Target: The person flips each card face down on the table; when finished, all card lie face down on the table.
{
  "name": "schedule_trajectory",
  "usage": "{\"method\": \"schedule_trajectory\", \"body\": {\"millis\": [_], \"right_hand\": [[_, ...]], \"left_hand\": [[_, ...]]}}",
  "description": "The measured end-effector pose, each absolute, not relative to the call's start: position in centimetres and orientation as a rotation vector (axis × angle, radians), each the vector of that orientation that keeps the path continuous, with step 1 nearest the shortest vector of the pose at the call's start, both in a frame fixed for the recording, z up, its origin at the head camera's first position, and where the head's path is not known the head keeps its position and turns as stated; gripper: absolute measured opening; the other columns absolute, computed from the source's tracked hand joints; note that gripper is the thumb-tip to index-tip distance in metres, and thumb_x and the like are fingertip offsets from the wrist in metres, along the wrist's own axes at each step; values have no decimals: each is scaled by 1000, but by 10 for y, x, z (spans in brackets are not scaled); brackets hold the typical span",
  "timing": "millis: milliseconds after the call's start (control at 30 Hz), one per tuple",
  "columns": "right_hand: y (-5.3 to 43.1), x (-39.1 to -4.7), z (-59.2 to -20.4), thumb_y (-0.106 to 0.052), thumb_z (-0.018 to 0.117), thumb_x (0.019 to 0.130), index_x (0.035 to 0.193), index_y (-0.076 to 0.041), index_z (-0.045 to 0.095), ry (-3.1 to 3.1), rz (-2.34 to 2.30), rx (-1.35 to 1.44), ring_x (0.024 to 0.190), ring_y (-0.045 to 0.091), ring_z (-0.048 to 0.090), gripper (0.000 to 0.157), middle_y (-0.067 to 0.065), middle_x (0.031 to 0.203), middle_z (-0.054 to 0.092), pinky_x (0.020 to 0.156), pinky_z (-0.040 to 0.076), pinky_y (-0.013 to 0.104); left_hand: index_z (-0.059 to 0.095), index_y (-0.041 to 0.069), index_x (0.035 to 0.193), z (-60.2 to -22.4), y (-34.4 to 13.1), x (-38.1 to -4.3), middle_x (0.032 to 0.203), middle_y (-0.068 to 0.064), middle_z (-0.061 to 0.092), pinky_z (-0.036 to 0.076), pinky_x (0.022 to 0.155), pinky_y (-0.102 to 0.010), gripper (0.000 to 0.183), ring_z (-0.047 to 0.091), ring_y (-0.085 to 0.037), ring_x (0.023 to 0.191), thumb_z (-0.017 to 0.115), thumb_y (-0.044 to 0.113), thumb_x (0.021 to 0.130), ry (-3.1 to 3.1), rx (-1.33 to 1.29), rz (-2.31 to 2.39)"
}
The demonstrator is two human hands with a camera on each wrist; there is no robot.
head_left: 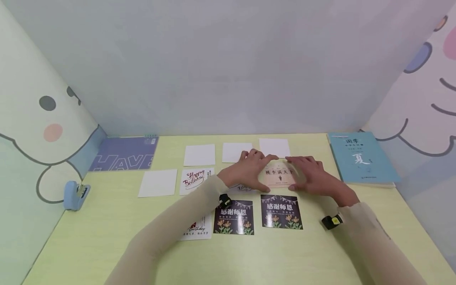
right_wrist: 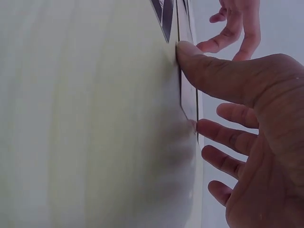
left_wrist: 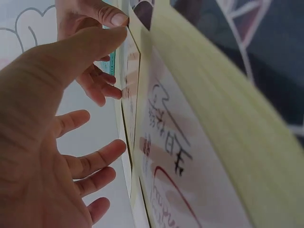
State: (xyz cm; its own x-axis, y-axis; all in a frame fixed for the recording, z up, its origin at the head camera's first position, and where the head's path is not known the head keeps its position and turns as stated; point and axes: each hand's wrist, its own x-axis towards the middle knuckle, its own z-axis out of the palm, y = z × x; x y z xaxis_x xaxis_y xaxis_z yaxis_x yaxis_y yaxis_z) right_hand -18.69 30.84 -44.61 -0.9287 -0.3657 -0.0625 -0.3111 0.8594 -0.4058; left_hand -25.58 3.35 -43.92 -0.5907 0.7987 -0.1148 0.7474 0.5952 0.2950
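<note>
A pale pink card (head_left: 279, 176) with a line of Chinese characters lies between my two hands. My left hand (head_left: 248, 171) is spread at its left side: the thumb reaches the lower left corner, while the other fingers stand apart from the card in the left wrist view. From the right, my right hand (head_left: 311, 177) holds the card across its near and far edges, thumb at the near one and index finger at the far one. Partly under the left hand is a white card with handwriting (head_left: 244, 189). A dark flowered card (head_left: 281, 211) lies just nearer.
Blank white cards (head_left: 199, 155) and several printed cards, among them a Happy Birthday card (head_left: 192, 180) and another dark card (head_left: 233, 217), are laid in rows. A purple notebook (head_left: 124, 153) and blue stapler (head_left: 75, 196) are left; a teal book (head_left: 363, 158) is right. Walls border the table.
</note>
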Motion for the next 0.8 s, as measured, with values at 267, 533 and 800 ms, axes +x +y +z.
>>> {"method": "schedule_trajectory", "body": {"millis": [267, 533, 800], "right_hand": [[308, -182, -450, -34, 87, 90, 162, -7, 41, 2925, -606, -584, 140, 49, 42, 89, 26, 162, 48, 102, 31, 65], [308, -182, -449, -38, 92, 84, 165, -12, 38, 2902, -624, -551, 144, 48, 38, 101, 24, 165, 45, 106, 28, 65], [308, -185, -438, -22, 97, 78, 168, -12, 28, 2955, -688, -556, 143, 47, 38, 115, 20, 159, 54, 112, 24, 66]], "left_hand": [[22, 34, 168, -437, 40, -254, 130, -6, 56, 34, 105, -43, 108, 40, -22, 120, 85, 58, 83, 2608, 1262, 245], [25, 33, 161, -434, 43, -255, 130, -7, 54, 34, 109, -47, 106, 41, -24, 124, 89, 53, 78, 2651, 1328, 274], [24, 34, 161, -434, 41, -258, 130, -6, 56, 36, 112, -48, 108, 44, -25, 130, 90, 52, 78, 2686, 1330, 319]]}}
